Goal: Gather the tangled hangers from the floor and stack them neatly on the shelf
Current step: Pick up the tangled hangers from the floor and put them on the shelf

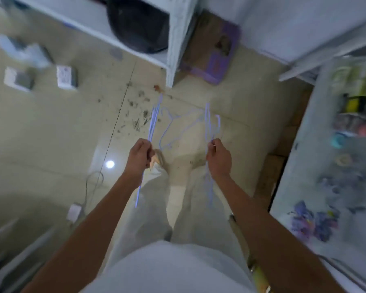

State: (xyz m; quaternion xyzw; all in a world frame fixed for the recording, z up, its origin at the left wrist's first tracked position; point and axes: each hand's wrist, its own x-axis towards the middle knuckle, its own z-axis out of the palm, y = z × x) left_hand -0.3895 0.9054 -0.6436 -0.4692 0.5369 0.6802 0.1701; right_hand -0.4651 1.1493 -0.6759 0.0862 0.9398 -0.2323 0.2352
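Lilac wire hangers point(154, 121) gripped in left hand point(138, 157), more hangers point(208, 123) pinched by right hand point(219, 159), held apart above the floor point(51, 127)

Single head-worn wide-angle view, shot from standing height, aimed steeply down past own torso and legs at tiled floor point(51, 127). Both forearms in near foreground; shelf unit point(178, 39) at top edge. Frame motion-blurred toward edges.

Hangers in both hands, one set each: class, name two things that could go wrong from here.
1. The left hand and right hand each grip a bunch of thin purple hangers; loops between them look entangled, so pulling apart may bend or snag them.
2. Debris on the floor near the feet could be stepped on.
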